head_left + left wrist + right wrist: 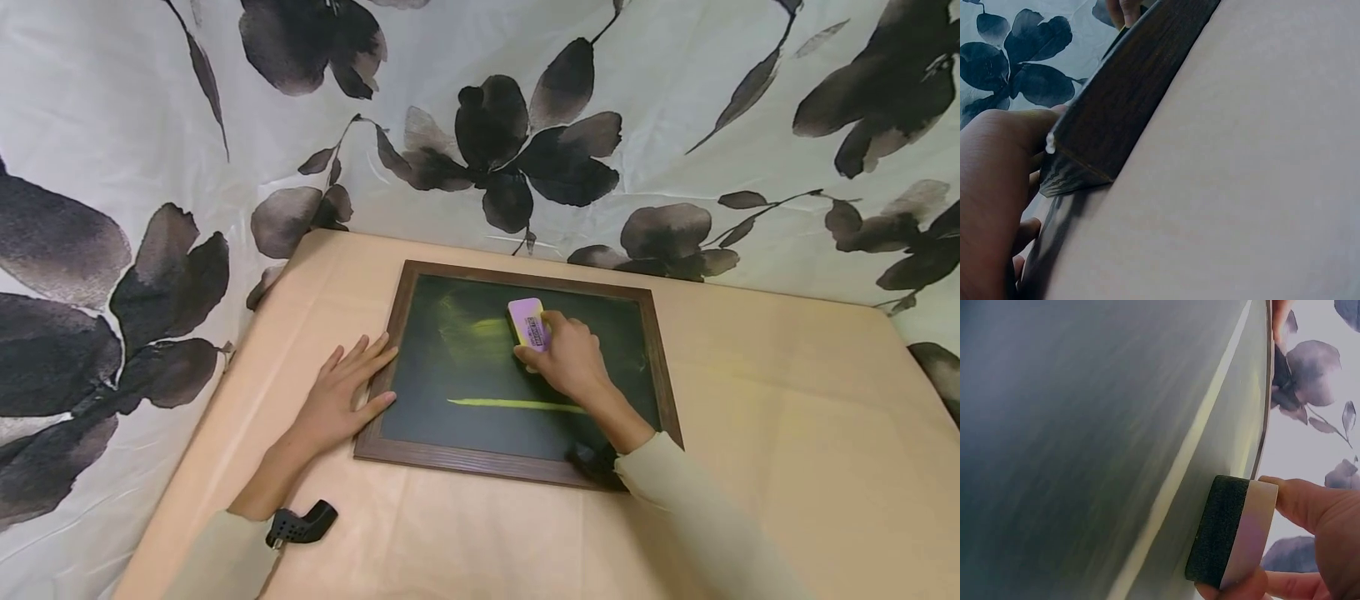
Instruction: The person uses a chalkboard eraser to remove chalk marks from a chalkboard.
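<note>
A framed chalkboard (480,429) with a dark brown wooden rim lies on the table. My right hand (572,358) grips a purple chalkboard eraser (527,318) by its edges over the board's upper middle. In the right wrist view the eraser (1249,534) shows its dark felt side toward the board surface. Below it runs a yellow chalk line (510,403), and yellow smears (480,329) spread left of the eraser. My left hand (337,400) rests with spread fingers on the left side of the frame; the left wrist view shows the frame's corner (1085,169) beside that hand.
The table wears a peach-coloured cover (787,400). Behind and to the left hangs a white cloth (420,50) with dark flower prints. A black wrist device (303,523) is strapped to the left wrist, and another dark one (592,460) overlaps the board's lower right edge.
</note>
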A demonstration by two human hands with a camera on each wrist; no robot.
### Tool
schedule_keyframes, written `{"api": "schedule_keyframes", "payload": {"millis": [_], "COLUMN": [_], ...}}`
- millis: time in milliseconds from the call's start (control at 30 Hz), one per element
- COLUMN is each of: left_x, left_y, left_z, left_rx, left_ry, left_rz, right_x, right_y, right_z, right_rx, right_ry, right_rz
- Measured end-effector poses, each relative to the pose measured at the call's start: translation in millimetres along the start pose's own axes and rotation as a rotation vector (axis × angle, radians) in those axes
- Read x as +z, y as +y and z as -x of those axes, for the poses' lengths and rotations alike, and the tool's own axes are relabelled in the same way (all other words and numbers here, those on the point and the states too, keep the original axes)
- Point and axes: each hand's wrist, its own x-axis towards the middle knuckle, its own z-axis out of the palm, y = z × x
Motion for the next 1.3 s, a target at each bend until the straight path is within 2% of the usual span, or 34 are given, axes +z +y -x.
{"api": "schedule_keyframes", "payload": {"millis": [300, 667, 1300], "left_x": [0.0, -0.8, -3.1], "left_y": [-2.2, -1.9, -3.9], "left_z": [-2.2, -2.9, -2.2], "left_rx": [-0.004, -0.001, 0.008], "left_ry": [0.001, -0.011, -0.006], "left_rz": [0.005, 0.006, 0.001], "right_x": [11, 32, 34], "right_y": [-27, -59, -71], "right_z": [-8, -7, -3], "right_rx": [-0.060, -0.135, -0.223], "right_ry": [-0.027, -0.065, -0.097], "right_rz": [0.009, 0.009, 0.006]}}
